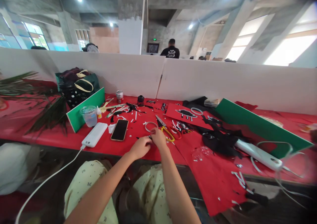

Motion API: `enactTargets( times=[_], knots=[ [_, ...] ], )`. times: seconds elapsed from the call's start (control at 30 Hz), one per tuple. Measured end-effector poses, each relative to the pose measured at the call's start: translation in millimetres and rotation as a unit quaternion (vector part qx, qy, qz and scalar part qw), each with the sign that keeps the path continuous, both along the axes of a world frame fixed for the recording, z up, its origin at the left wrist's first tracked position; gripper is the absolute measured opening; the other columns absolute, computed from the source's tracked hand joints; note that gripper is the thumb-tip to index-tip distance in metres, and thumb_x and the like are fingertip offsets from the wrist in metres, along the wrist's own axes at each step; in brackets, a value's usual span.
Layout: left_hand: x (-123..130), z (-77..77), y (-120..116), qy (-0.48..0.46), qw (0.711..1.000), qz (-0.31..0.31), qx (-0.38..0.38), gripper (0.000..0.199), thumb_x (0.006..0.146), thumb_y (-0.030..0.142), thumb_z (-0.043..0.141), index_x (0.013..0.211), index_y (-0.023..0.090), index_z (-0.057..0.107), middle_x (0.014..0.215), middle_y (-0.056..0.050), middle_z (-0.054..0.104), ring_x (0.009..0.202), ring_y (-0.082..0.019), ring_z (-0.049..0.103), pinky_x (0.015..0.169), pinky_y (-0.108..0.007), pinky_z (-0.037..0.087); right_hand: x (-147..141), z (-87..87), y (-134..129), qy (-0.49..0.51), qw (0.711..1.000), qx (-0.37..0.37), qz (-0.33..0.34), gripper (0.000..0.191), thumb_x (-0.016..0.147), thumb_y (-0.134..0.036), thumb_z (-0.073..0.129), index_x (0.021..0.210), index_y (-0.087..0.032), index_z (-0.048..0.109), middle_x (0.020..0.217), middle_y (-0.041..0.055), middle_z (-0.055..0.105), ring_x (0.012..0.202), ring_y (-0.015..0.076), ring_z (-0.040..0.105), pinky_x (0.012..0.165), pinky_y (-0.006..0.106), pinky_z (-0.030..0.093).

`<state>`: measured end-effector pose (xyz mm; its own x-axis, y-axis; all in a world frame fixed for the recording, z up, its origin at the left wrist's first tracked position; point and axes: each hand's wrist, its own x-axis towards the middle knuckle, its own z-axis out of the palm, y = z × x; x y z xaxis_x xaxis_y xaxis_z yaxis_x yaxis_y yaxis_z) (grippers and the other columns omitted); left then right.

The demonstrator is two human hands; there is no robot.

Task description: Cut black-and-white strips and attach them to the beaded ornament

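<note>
Red covers the surface (137,126), and close to its near edge the left hand (140,147) and right hand (158,138) meet, fingers curled inward and fingertips drawn together. A tiny dark piece (150,137) shows where the fingertips come together; it is too small to name, and I cannot tell which of the hands has hold of it. A pale ring (150,127) lies just beyond the right hand, partly hidden by it, so contact is unclear. Yellow-handled scissors (170,136) lie just to the right of that hand, blades pointing away, near scattered black and white scraps (182,126). A smartphone (119,130) rests face up left of the hands, with a white power bank (94,135) and its plugged-in cable (53,174) farther left. Among the containers, a clear plastic cup (89,116) stands against a green board (74,120), its pale contents hard to make out, with a small white glue bottle (99,112) just beside it. Behind the board, a dark green tote bag (92,82) has maroon fabric (73,73) bunched at its opening. A drink can (119,97) and a small black jar (140,100) stand upright near the white partition (128,70); their insides are out of sight.
</note>
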<state>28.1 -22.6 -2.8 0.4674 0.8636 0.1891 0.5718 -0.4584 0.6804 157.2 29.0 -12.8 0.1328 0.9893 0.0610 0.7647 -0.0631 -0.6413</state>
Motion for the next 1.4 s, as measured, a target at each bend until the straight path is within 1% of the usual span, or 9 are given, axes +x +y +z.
enactTargets(
  times=[0.1,0.27,0.47,0.7,0.8,0.93,1.1,1.23,1.4],
  knots=[
    [-8,2.2,2,0.109,0.990,0.067,0.057,0.034,0.077,0.003,0.042,0.095,0.014,0.068,0.102,-0.009,0.069,0.100,-0.021,0.060,0.092,-0.033,0.045,-3,-0.6,4,0.008,0.999,0.044,-0.004,0.020,0.074,-0.010,0.053,0.087,-0.019,0.065,0.088,0.0028,0.069,0.086,0.0175,0.062,0.072,0.026,0.041],
    [-14,11.1,1,0.260,0.960,0.087,0.051,0.033,0.079,0.004,0.043,0.095,0.015,0.069,0.097,-0.012,0.069,0.095,-0.023,0.063,0.087,-0.035,0.048,-20,-6.6,15,0.034,0.995,0.083,0.037,0.006,0.077,-0.021,0.059,0.079,-0.021,0.064,0.077,-0.0010,0.068,0.074,0.0146,0.061,0.072,0.025,0.042],
    [-13,10.3,2,0.246,0.964,0.083,0.061,0.033,0.082,0.007,0.042,0.098,0.017,0.069,0.097,-0.011,0.070,0.097,-0.023,0.063,0.088,-0.036,0.047,-19,-11.1,33,-0.012,0.988,0.154,0.009,0.020,0.084,-0.020,0.047,0.092,-0.018,0.065,0.097,0.0060,0.066,0.091,0.0175,0.058,0.082,0.027,0.040],
    [-14,10.0,4,0.251,0.963,0.072,0.062,0.040,0.083,0.006,0.038,0.110,0.016,0.065,0.098,-0.013,0.069,0.096,-0.024,0.063,0.087,-0.036,0.047,39,-14.1,65,-0.127,0.985,0.073,-0.096,0.037,0.087,-0.018,0.038,0.117,-0.008,0.057,0.114,0.0188,0.059,0.108,0.0265,0.053,0.091,0.032,0.037],
    [-13,13.6,5,0.250,0.964,0.071,0.061,0.038,0.081,0.005,0.039,0.103,0.015,0.068,0.094,-0.013,0.070,0.095,-0.025,0.063,0.086,-0.036,0.047,64,-15.9,81,-0.158,0.983,0.059,-0.068,0.045,0.085,-0.013,0.036,0.127,-0.005,0.049,0.121,0.0201,0.056,0.113,0.0260,0.051,0.094,0.031,0.035],
    [-12,18.5,8,0.255,0.963,0.073,0.047,0.035,0.078,0.004,0.042,0.097,0.016,0.069,0.093,-0.013,0.070,0.095,-0.024,0.063,0.087,-0.036,0.046,82,-17.4,102,-0.202,0.979,0.031,-0.018,0.050,0.085,-0.014,0.039,0.135,-0.010,0.043,0.127,0.0182,0.053,0.116,0.0253,0.050,0.095,0.032,0.036],
    [-12,20.9,16,0.258,0.964,0.064,0.030,0.038,0.075,0.002,0.045,0.098,0.019,0.071,0.093,-0.012,0.071,0.096,-0.025,0.063,0.087,-0.035,0.046,89,-13.4,120,-0.235,0.972,0.003,-0.009,0.039,0.086,-0.018,0.042,0.121,-0.021,0.059,0.119,0.0145,0.059,0.110,0.0255,0.053,0.085,0.033,0.042],
    [-12,20.5,17,0.255,0.965,0.064,0.018,0.042,0.074,0.001,0.044,0.103,0.018,0.070,0.099,-0.012,0.070,0.099,-0.025,0.062,0.089,-0.036,0.046,93,-12.0,122,-0.227,0.974,0.007,-0.023,0.026,0.086,-0.020,0.046,0.100,-0.019,0.068,0.108,0.0140,0.063,0.102,0.0249,0.058,0.077,0.031,0.043],
    [-17,22.3,16,0.237,0.970,0.059,0.022,0.045,0.077,0.002,0.043,0.110,0.021,0.068,0.100,-0.011,0.070,0.098,-0.025,0.062,0.088,-0.036,0.047,91,-9.5,114,-0.194,0.980,0.037,-0.034,0.024,0.087,-0.021,0.045,0.095,-0.018,0.067,0.100,0.0127,0.067,0.094,0.0228,0.062,0.075,0.030,0.043]
  ],
)
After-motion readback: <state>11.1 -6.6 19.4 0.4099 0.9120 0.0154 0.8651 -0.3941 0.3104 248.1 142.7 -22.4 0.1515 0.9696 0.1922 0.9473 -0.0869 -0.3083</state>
